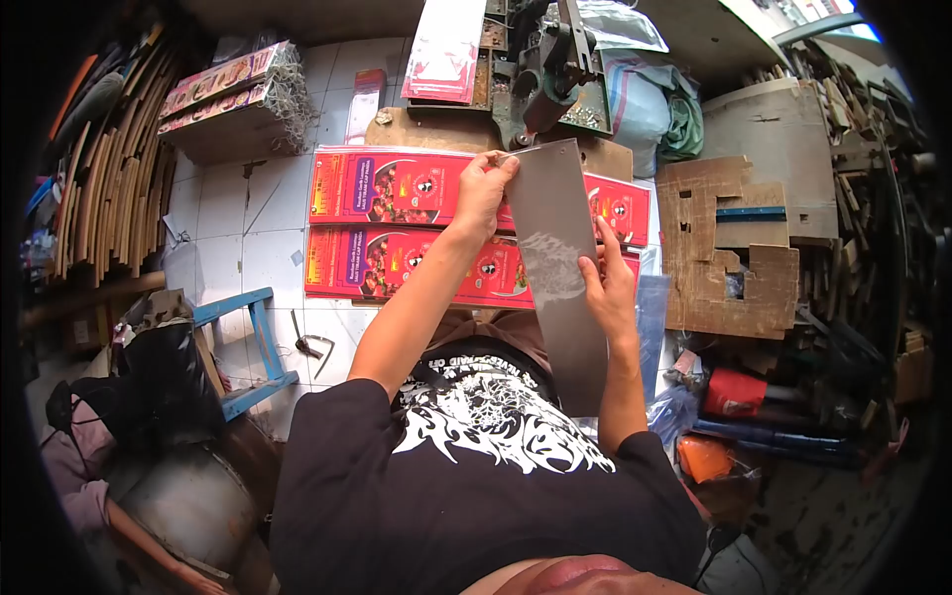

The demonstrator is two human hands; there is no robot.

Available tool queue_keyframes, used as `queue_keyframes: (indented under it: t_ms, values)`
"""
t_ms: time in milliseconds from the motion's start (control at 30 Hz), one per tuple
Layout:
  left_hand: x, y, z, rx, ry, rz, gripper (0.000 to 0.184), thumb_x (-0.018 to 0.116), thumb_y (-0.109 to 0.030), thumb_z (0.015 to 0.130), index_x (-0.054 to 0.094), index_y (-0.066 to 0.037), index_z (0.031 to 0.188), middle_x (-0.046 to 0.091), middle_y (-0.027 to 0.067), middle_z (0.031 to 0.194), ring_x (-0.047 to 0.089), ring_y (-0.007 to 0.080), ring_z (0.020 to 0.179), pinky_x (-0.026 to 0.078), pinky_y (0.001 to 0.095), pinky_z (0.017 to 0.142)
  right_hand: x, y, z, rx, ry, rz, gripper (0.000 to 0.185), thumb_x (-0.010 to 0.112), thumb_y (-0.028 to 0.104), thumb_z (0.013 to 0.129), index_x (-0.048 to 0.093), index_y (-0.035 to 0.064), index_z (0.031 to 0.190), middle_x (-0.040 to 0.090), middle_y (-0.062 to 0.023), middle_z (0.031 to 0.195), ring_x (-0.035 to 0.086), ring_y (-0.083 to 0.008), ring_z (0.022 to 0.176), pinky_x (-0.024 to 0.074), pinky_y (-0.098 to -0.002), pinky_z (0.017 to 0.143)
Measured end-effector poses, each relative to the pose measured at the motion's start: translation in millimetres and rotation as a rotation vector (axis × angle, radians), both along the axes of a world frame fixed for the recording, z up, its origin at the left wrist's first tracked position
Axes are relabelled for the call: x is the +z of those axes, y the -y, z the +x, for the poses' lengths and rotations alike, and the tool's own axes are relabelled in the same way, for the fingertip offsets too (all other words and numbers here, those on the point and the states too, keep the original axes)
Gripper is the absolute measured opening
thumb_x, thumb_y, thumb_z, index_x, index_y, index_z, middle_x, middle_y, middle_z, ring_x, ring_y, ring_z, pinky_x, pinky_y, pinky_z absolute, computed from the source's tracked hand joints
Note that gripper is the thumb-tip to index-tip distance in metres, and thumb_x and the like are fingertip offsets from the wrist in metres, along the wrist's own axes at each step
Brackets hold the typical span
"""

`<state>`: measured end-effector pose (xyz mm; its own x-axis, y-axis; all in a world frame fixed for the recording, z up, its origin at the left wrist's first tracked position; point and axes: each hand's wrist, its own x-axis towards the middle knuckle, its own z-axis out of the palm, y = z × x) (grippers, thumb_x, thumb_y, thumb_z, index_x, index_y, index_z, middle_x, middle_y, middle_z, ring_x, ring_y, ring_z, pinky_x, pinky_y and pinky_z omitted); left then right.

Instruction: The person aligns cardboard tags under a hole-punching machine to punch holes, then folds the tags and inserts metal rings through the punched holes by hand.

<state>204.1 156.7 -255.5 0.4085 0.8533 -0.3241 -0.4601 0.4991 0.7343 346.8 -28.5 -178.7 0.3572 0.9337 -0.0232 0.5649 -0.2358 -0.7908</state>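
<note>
A long, narrow grey sheet (567,327) is held up at a slant in front of me, its glossy face toward me. My left hand (481,198) pinches the sheet's upper left corner. Along its right edge, my right hand (610,288) grips it, with the thumb on the face and the fingers around the edge. Beneath lie two rows of red printed panels with food pictures, an upper row (337,193) and a lower row (332,263). Part of both rows is hidden by the sheet and my arms. What is on the sheet's far side does not show.
A metal machine (555,84) stands beyond the panels, beside a stack of pale red-edged sheets (446,55). Bundled printed panels (223,99) stand at the back left. A blue frame (260,337) is left, cut brown board (729,288) right. Another person's arm (159,545) is at lower left.
</note>
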Motion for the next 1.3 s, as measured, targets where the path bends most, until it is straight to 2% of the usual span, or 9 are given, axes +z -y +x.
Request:
queue_keyframes:
  t_ms: [33,100,133,200,233,300,633,800,1300]
  values:
    - [5.0,-1.2,1.9,0.001,0.000,-0.002,0.022,0.068,-0.021,0.091,0.055,-0.010,0.106,0.066,0.0014,0.089,0.064,0.0107,0.076,0.053,0.0268,0.063,-4.8,-6.2,1.2,0.001,0.000,-0.002,0.060,0.061,-0.001,0.088,0.039,0.0045,0.143,0.065,-0.0126,0.101,0.064,-0.0158,0.087,0.0493,-0.0255,0.078]
    - [13.9,-3.7,6.4,0.030,-0.050,0.076,0.020,0.068,-0.019,0.090,0.057,-0.009,0.103,0.067,0.0027,0.088,0.065,0.0109,0.075,0.052,0.0261,0.064,-12.4,-19.3,1.5,0.048,0.242,0.254,0.057,0.058,0.000,0.090,0.040,0.0031,0.144,0.063,-0.0198,0.119,0.063,-0.0205,0.105,0.0470,-0.0277,0.090]
    - [13.0,-7.2,6.6,0.034,-0.051,0.071,0.020,0.068,-0.019,0.090,0.057,-0.009,0.103,0.067,0.0027,0.088,0.065,0.0109,0.075,0.052,0.0261,0.064,-13.1,-22.4,4.3,0.053,0.240,0.249,0.057,0.058,0.000,0.090,0.040,0.0031,0.144,0.063,-0.0198,0.119,0.063,-0.0205,0.105,0.0470,-0.0277,0.090]
    - [11.8,-18.5,4.7,-0.062,-0.112,0.082,0.016,0.066,-0.016,0.091,0.058,-0.007,0.101,0.067,0.0042,0.088,0.066,0.0110,0.074,0.053,0.0259,0.066,-13.3,-28.3,10.8,0.012,-0.008,0.186,0.055,0.056,0.001,0.092,0.039,0.0017,0.144,0.055,-0.0215,0.134,0.057,-0.0218,0.118,0.0420,-0.0291,0.100]
    - [13.3,-22.0,2.6,-0.060,-0.113,0.080,0.016,0.066,-0.016,0.091,0.058,-0.007,0.101,0.067,0.0042,0.088,0.066,0.0110,0.074,0.053,0.0259,0.066,-12.4,-31.0,12.3,0.014,-0.010,0.184,0.055,0.056,0.001,0.092,0.039,0.0017,0.144,0.055,-0.0215,0.134,0.057,-0.0218,0.118,0.0420,-0.0291,0.100]
    - [16.9,-27.3,-0.7,-0.111,-0.004,0.072,0.017,0.065,-0.014,0.091,0.058,-0.003,0.102,0.068,0.0055,0.088,0.066,0.0115,0.076,0.055,0.0271,0.069,-10.1,-34.2,15.3,-0.051,-0.311,0.104,0.052,0.055,0.001,0.093,0.040,-0.0011,0.143,0.055,-0.0177,0.135,0.056,-0.0190,0.117,0.0422,-0.0284,0.100]
    - [5.6,-38.1,2.0,-0.047,-0.172,0.245,0.023,0.063,-0.013,0.093,0.057,0.003,0.108,0.069,0.0099,0.092,0.068,0.0136,0.079,0.058,0.0276,0.069,-22.2,-52.7,25.0,-0.063,-0.355,0.100,0.051,0.056,0.002,0.094,0.040,-0.0029,0.142,0.056,-0.0150,0.133,0.057,-0.0133,0.109,0.0449,-0.0255,0.095]
    - [5.5,-35.4,-2.4,-0.025,-0.042,0.231,0.023,0.064,-0.011,0.092,0.056,0.004,0.107,0.069,0.0098,0.092,0.068,0.0132,0.077,0.058,0.0277,0.069,-29.1,-54.0,26.5,-0.057,-0.259,0.118,0.049,0.055,0.002,0.094,0.043,-0.0011,0.141,0.059,-0.0140,0.129,0.058,-0.0129,0.106,0.0463,-0.0259,0.093]
    - [3.1,-35.8,-2.5,-0.018,-0.064,0.254,0.022,0.063,-0.011,0.093,0.057,0.005,0.106,0.069,0.0082,0.089,0.067,0.0118,0.077,0.057,0.0266,0.069,-22.3,-56.3,23.2,-0.074,-0.293,0.052,0.049,0.054,0.000,0.093,0.044,0.0007,0.141,0.058,-0.0138,0.131,0.058,-0.0132,0.107,0.0460,-0.0256,0.093]
